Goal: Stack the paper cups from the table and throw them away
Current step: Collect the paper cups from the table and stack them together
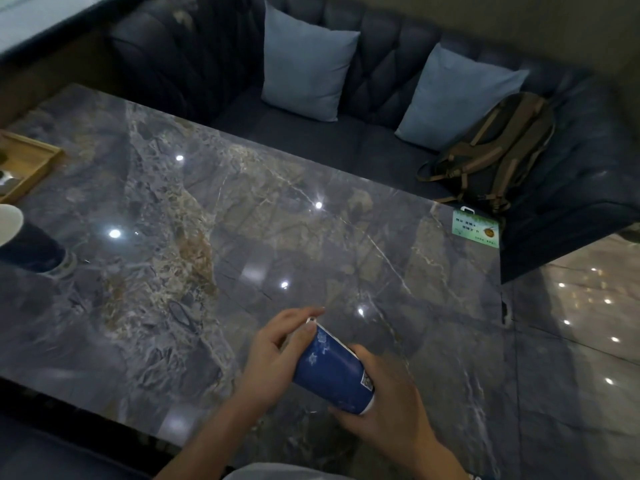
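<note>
A blue paper cup point(332, 370) with a white rim and pale print is held tilted above the near edge of the dark marble table point(242, 220), its mouth pointing away from me. My left hand point(277, 348) grips it near the rim, and my right hand point(388, 407) wraps around its base. It may be more than one cup nested; I cannot tell. Another blue paper cup point(24, 244) with a white inside lies or leans at the table's far left edge, partly cut off by the frame.
A wooden tray point(27, 161) sits at the table's left. A green card point(476, 228) stands at the right corner. Behind the table is a dark sofa point(381, 64) with two blue cushions and a backpack point(495, 150). Glossy floor lies to the right.
</note>
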A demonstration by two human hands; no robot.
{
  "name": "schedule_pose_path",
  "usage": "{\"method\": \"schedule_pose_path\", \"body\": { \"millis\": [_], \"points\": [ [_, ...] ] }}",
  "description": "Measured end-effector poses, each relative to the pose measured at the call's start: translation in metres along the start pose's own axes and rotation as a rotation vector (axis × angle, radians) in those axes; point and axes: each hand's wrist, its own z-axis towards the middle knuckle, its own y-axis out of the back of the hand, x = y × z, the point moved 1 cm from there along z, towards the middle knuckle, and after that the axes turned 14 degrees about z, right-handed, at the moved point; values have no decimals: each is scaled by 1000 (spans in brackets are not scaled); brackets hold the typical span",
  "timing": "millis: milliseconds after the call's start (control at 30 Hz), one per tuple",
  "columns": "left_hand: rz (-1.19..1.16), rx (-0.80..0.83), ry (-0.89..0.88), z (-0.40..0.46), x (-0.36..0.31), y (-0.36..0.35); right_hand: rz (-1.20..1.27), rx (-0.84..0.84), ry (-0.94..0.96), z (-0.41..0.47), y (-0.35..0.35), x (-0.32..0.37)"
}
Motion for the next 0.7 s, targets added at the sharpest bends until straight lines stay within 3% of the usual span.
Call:
{"method": "schedule_pose_path", "body": {
  "millis": [300, 700],
  "points": [
    [-79, 33, -21, 3, -2, 9, 168, 143, -122, 2, 6, 12],
    [33, 62, -55, -3, -13, 5, 267, 172, -141, -1, 8, 13]
  ]
}}
